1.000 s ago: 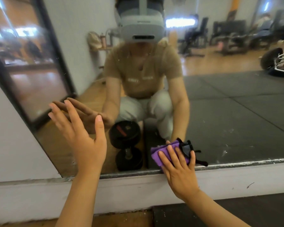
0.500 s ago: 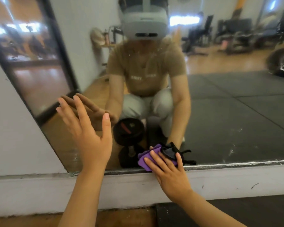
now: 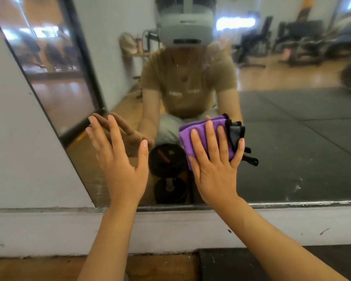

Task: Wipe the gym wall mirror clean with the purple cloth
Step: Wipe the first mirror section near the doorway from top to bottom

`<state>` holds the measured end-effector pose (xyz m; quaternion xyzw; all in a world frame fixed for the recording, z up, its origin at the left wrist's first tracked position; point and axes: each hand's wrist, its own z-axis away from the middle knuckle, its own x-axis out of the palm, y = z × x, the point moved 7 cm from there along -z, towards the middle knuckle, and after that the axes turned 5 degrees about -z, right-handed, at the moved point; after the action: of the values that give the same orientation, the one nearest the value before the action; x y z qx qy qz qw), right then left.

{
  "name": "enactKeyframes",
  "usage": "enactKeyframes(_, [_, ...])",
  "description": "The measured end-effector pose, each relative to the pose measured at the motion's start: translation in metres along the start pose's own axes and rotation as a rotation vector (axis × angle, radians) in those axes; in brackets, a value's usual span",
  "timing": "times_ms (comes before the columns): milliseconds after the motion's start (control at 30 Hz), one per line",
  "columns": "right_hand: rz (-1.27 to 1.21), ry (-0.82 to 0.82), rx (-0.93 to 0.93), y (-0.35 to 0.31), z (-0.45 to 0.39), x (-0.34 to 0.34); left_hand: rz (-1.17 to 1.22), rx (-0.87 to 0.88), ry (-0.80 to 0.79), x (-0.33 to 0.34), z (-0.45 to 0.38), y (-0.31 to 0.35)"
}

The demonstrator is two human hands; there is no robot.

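Glass mirror (image 3: 292,138) runs past the top and right edges, far reflections blurred. Left hand (image 3: 122,165) flat on it, fingers straight and spread. Right hand (image 3: 215,169) presses the folded purple cloth (image 3: 199,136) against the glass with flat fingers, covering its lower half.

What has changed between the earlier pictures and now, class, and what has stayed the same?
The right hand has slid the purple cloth up the mirror, away from the bottom edge where it was a second ago. Its straight fingers press the cloth flat throughout; nothing was picked up or let go. The left hand stays open, fingers spread against the glass.
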<state>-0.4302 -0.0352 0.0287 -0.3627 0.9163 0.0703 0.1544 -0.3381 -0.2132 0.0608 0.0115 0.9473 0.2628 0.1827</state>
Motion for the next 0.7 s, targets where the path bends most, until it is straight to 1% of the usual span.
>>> enactKeyframes(67, [0.005, -0.067, -0.105, -0.004, 0.032, 0.013, -0.027, 0.013, 0.002, 0.0, 0.0, 0.0])
enactKeyframes(167, [0.063, -0.316, -0.361, -0.013, 0.111, 0.037, -0.046, 0.03, 0.004, -0.002, 0.0, 0.0])
enactKeyframes(200, [0.085, -0.38, -0.417, -0.013, 0.132, 0.04, -0.044, 0.036, -0.003, -0.003, 0.001, -0.001])
enactKeyframes(267, [0.11, -0.428, -0.442, -0.009, 0.145, 0.041, -0.045, 0.051, -0.019, -0.006, 0.0, -0.004])
enactKeyframes(367, [0.107, -0.46, -0.455, -0.008, 0.136, 0.041, -0.056, 0.106, -0.048, -0.009, 0.0, -0.009])
enactKeyframes(433, [0.083, -0.405, -0.443, -0.011, 0.114, 0.035, -0.064, 0.129, -0.054, -0.011, -0.001, -0.012])
enactKeyframes(467, [0.062, -0.347, -0.398, -0.013, 0.095, 0.03, -0.077, 0.139, -0.054, -0.012, -0.001, -0.013])
enactKeyframes(533, [-0.003, -0.177, -0.238, -0.015, 0.044, 0.014, -0.096, 0.147, -0.069, -0.013, 0.0, -0.016])
enactKeyframes(600, [-0.023, -0.056, -0.066, -0.016, -0.001, 0.002, -0.109, 0.133, -0.105, -0.012, 0.0, -0.018])
enactKeyframes(633, [-0.014, -0.023, -0.026, -0.017, -0.014, -0.001, -0.125, 0.134, -0.114, -0.013, 0.0, -0.019])
enactKeyframes(700, [-0.003, 0.008, -0.012, -0.02, -0.022, -0.002, -0.153, 0.161, -0.121, -0.015, 0.0, -0.02])
